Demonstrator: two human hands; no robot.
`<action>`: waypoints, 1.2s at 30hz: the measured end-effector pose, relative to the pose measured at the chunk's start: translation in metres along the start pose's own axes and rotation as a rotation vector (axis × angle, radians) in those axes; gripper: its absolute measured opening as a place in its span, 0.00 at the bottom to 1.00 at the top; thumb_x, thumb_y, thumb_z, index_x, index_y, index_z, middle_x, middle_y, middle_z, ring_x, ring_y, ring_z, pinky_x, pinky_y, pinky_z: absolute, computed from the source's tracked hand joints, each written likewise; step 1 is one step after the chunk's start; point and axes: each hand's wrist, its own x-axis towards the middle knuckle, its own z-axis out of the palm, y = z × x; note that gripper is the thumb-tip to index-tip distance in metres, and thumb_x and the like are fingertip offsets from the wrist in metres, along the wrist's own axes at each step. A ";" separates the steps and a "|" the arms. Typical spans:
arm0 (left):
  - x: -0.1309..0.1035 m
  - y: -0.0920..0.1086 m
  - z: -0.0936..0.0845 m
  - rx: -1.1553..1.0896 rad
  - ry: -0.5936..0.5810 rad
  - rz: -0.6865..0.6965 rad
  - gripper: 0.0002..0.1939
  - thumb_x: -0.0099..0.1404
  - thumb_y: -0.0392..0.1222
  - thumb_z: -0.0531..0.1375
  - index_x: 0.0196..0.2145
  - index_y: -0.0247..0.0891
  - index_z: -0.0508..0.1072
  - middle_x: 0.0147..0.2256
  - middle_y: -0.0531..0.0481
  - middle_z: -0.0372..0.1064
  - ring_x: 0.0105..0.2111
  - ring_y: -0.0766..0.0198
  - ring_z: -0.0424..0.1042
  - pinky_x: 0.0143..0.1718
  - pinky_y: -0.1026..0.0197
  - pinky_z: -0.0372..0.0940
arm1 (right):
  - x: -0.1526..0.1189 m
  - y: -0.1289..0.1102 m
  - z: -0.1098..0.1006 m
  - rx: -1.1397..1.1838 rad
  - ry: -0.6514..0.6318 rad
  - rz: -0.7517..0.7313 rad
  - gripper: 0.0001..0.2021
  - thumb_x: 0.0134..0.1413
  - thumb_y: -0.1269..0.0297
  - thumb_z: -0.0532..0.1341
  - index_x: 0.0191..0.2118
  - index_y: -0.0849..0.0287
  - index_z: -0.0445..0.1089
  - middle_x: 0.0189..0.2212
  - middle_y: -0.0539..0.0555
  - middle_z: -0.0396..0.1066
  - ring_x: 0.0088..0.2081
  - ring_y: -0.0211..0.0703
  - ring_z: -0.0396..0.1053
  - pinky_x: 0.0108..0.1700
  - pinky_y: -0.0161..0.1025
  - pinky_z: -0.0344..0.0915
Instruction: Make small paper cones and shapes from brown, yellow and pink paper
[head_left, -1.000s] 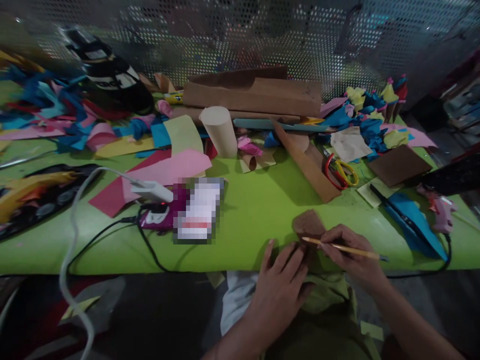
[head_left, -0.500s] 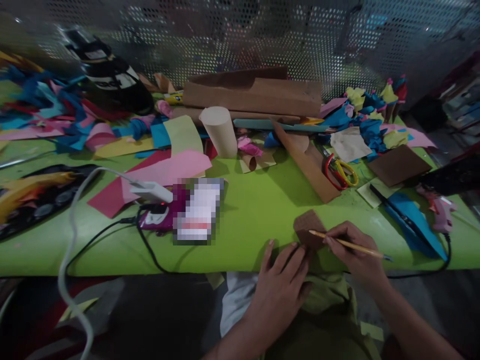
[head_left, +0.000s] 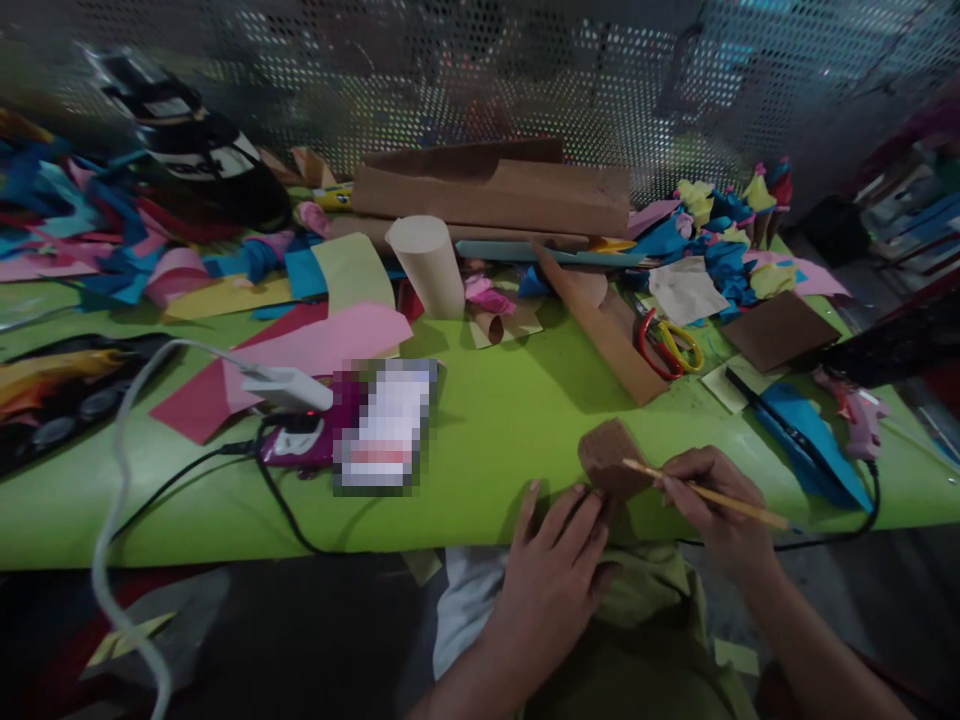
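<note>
A small brown piece of card (head_left: 611,455) lies near the front edge of the green table (head_left: 480,440). My left hand (head_left: 555,570) rests flat with its fingers apart, the fingertips touching the card's lower left edge. My right hand (head_left: 716,505) is closed round a wooden pencil (head_left: 739,504), whose tip is on or just above the right side of the card. The pencil slants down to the right, past the fingers.
A phone (head_left: 386,425) and a purple power strip (head_left: 300,445) with cables lie left. Scissors (head_left: 667,345), brown paper rolls (head_left: 491,195), a cream tube (head_left: 427,265) and coloured paper line the back. A pink glue gun (head_left: 864,418) is at right.
The view has shifted slightly, so most things sit a little further left. The pencil tip has moved slightly rightward relative to the card. Both hands keep about the same pose.
</note>
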 end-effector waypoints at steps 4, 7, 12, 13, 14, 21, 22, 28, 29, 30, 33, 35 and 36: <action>-0.001 0.001 0.000 -0.024 -0.001 -0.006 0.25 0.73 0.52 0.56 0.64 0.41 0.66 0.62 0.49 0.68 0.64 0.57 0.60 0.72 0.43 0.23 | -0.004 -0.007 0.007 0.080 -0.193 0.045 0.08 0.59 0.59 0.66 0.33 0.55 0.70 0.27 0.50 0.74 0.25 0.39 0.70 0.25 0.33 0.66; -0.003 0.001 0.000 -0.034 0.003 0.015 0.23 0.74 0.50 0.55 0.62 0.42 0.68 0.60 0.48 0.70 0.63 0.57 0.62 0.72 0.42 0.22 | -0.002 -0.008 0.011 0.081 -0.230 0.072 0.07 0.60 0.60 0.65 0.34 0.56 0.70 0.25 0.49 0.73 0.24 0.38 0.69 0.24 0.32 0.65; -0.004 0.002 0.001 -0.029 0.009 0.012 0.22 0.74 0.51 0.55 0.60 0.41 0.70 0.59 0.47 0.70 0.63 0.56 0.62 0.72 0.41 0.22 | 0.001 -0.009 0.010 0.034 -0.252 0.008 0.06 0.60 0.61 0.65 0.34 0.56 0.71 0.28 0.51 0.75 0.27 0.39 0.72 0.28 0.32 0.67; -0.004 0.002 0.001 -0.029 0.011 0.010 0.22 0.74 0.51 0.56 0.60 0.41 0.70 0.59 0.47 0.71 0.63 0.56 0.62 0.72 0.41 0.22 | 0.002 -0.010 0.010 0.012 -0.258 -0.009 0.05 0.60 0.62 0.64 0.34 0.55 0.71 0.28 0.51 0.76 0.28 0.39 0.72 0.28 0.32 0.67; -0.004 0.002 0.001 -0.030 0.014 0.007 0.22 0.74 0.51 0.56 0.60 0.41 0.70 0.59 0.47 0.71 0.62 0.57 0.63 0.72 0.41 0.23 | 0.002 -0.010 0.010 -0.007 -0.261 -0.024 0.05 0.61 0.62 0.64 0.34 0.55 0.71 0.28 0.50 0.75 0.27 0.39 0.72 0.28 0.32 0.66; -0.004 0.002 0.002 -0.029 0.013 0.001 0.20 0.74 0.49 0.55 0.59 0.41 0.71 0.58 0.47 0.72 0.62 0.57 0.63 0.72 0.41 0.23 | -0.002 -0.003 0.005 -0.075 -0.146 0.024 0.05 0.61 0.61 0.64 0.34 0.54 0.71 0.25 0.49 0.74 0.25 0.40 0.71 0.25 0.33 0.64; -0.004 0.002 0.002 -0.029 0.017 0.003 0.20 0.74 0.49 0.55 0.60 0.41 0.71 0.59 0.47 0.71 0.62 0.57 0.63 0.72 0.42 0.23 | -0.002 0.000 0.003 -0.085 -0.116 0.042 0.06 0.60 0.60 0.65 0.34 0.54 0.71 0.24 0.49 0.73 0.25 0.40 0.71 0.25 0.33 0.64; -0.003 0.002 0.002 -0.021 0.059 0.013 0.22 0.74 0.48 0.56 0.62 0.41 0.68 0.60 0.50 0.71 0.61 0.58 0.63 0.73 0.44 0.24 | -0.001 0.017 -0.007 -0.108 0.065 0.078 0.08 0.60 0.58 0.65 0.33 0.55 0.71 0.24 0.49 0.72 0.25 0.41 0.70 0.26 0.35 0.63; -0.002 0.002 0.002 -0.015 0.066 0.018 0.22 0.74 0.48 0.56 0.62 0.41 0.68 0.60 0.50 0.71 0.61 0.58 0.63 0.73 0.44 0.24 | -0.001 0.018 -0.008 -0.103 0.087 0.079 0.08 0.60 0.58 0.65 0.33 0.55 0.70 0.24 0.50 0.72 0.25 0.41 0.70 0.26 0.35 0.64; -0.002 0.002 0.002 -0.009 0.074 0.023 0.22 0.73 0.48 0.56 0.62 0.41 0.68 0.59 0.50 0.71 0.61 0.58 0.63 0.73 0.44 0.24 | -0.002 0.018 -0.009 -0.093 0.106 0.081 0.08 0.60 0.58 0.66 0.33 0.55 0.70 0.24 0.50 0.72 0.26 0.42 0.70 0.27 0.36 0.64; -0.001 0.001 0.002 -0.008 0.082 0.031 0.21 0.73 0.48 0.56 0.61 0.40 0.70 0.58 0.49 0.72 0.60 0.58 0.64 0.73 0.44 0.24 | -0.008 0.014 -0.008 -0.014 0.116 0.071 0.07 0.60 0.59 0.66 0.35 0.55 0.70 0.26 0.51 0.73 0.27 0.42 0.71 0.28 0.36 0.66; -0.002 0.001 0.003 -0.018 0.066 0.021 0.21 0.73 0.48 0.56 0.60 0.40 0.71 0.58 0.47 0.72 0.60 0.57 0.64 0.73 0.43 0.25 | -0.011 0.009 -0.005 0.058 0.038 0.067 0.06 0.60 0.59 0.66 0.35 0.54 0.70 0.28 0.51 0.74 0.27 0.41 0.72 0.28 0.36 0.66; -0.003 0.001 0.004 -0.023 0.055 0.015 0.21 0.73 0.48 0.56 0.59 0.40 0.71 0.57 0.47 0.72 0.61 0.56 0.64 0.72 0.42 0.25 | -0.013 0.006 -0.003 0.088 -0.017 0.061 0.06 0.60 0.60 0.66 0.35 0.54 0.70 0.29 0.51 0.74 0.27 0.41 0.72 0.27 0.35 0.66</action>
